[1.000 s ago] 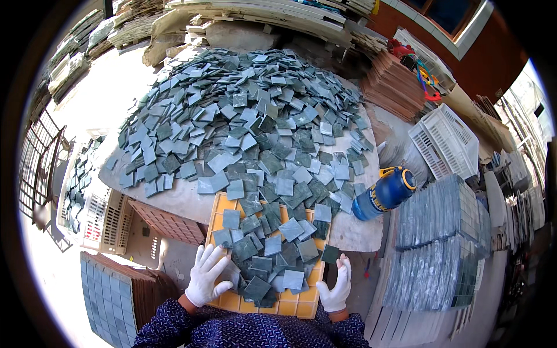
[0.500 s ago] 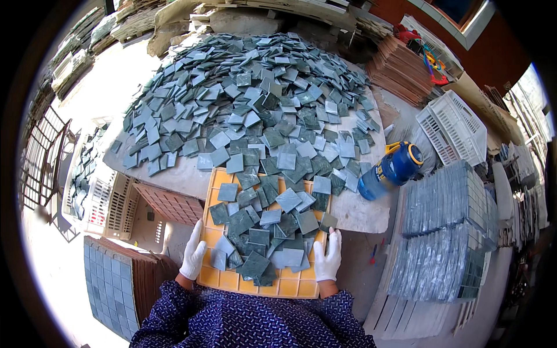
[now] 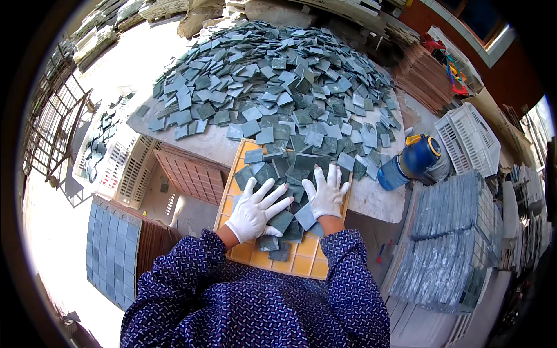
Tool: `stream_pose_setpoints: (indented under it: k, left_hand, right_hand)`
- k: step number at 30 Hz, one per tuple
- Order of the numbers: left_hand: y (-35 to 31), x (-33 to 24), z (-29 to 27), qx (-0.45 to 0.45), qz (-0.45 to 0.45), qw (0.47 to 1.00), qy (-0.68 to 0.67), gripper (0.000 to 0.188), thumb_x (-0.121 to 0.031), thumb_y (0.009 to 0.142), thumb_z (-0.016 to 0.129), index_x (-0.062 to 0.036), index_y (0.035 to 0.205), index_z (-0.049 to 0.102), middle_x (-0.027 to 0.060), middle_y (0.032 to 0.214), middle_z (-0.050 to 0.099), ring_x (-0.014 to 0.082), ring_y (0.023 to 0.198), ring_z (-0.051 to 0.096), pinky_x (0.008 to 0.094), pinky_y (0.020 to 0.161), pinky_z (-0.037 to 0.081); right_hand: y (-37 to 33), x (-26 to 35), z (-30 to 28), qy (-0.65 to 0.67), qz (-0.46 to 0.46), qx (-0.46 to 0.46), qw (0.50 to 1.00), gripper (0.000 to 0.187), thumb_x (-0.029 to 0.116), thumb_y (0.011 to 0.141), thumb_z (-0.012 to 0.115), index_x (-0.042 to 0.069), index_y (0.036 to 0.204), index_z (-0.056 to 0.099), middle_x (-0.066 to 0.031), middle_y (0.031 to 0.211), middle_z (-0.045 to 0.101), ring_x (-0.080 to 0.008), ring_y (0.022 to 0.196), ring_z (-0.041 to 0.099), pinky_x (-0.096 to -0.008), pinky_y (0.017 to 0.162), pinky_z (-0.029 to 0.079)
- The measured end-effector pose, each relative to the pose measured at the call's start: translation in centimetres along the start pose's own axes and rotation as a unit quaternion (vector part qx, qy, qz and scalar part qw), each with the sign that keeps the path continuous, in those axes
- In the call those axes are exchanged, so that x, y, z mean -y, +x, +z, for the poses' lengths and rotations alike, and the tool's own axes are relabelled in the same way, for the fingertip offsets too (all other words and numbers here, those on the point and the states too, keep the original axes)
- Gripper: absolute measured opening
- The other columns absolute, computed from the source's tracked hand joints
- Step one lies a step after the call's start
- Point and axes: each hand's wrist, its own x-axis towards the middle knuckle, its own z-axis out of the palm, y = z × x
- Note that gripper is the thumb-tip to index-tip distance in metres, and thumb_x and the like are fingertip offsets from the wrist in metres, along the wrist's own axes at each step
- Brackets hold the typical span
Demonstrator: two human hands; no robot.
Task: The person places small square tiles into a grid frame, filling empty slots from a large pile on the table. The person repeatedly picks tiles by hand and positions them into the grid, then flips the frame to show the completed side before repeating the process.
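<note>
In front of me lies a yellow gridded tray (image 3: 301, 262), tilted slightly, with loose square green-grey stone tiles (image 3: 281, 221) strewn over it. My left hand (image 3: 255, 211), in a white glove, rests on the tiles with its fingers spread. On the tray's right side, my gloved right hand (image 3: 326, 194) also lies flat over tiles, fingers apart. Neither hand grips a tile. Beyond the tray, a big heap of the same tiles (image 3: 278, 75) covers the table (image 3: 377, 200). Some tiles under my palms are hidden.
A blue bottle (image 3: 406, 164) stands at the table's right edge. Plastic-wrapped tile stacks (image 3: 441, 232) and a white crate (image 3: 469, 138) are farther right. On the left are tiled sheets on a brown stack (image 3: 113, 249), a reddish gridded tray (image 3: 188, 177) and a pale crate (image 3: 129, 177).
Both hands have left the tray's side edges and moved inward onto the tiles, fingers spread. Tiles on the tray have shifted. The whole view has swung somewhat.
</note>
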Motion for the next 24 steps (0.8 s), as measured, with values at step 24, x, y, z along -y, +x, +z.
stream_pose_setpoints:
  k: [24]
  left_hand:
    - [-7.4, -1.8, -1.1, -0.096, -0.099, 0.986, -0.091, 0.059, -0.026, 0.067, 0.076, -0.0088, 0.12, 0.055, 0.0091, 0.12, 0.053, 0.029, 0.111, 0.051, 0.0424, 0.098, 0.04]
  right_hand:
    - [-15.7, 2.2, -5.2, 0.143, -0.076, 0.147, 0.976, 0.057, 0.03, 0.065, 0.08, 0.007, 0.109, 0.052, -0.0145, 0.108, 0.052, -0.0338, 0.099, 0.056, -0.0435, 0.081, 0.048]
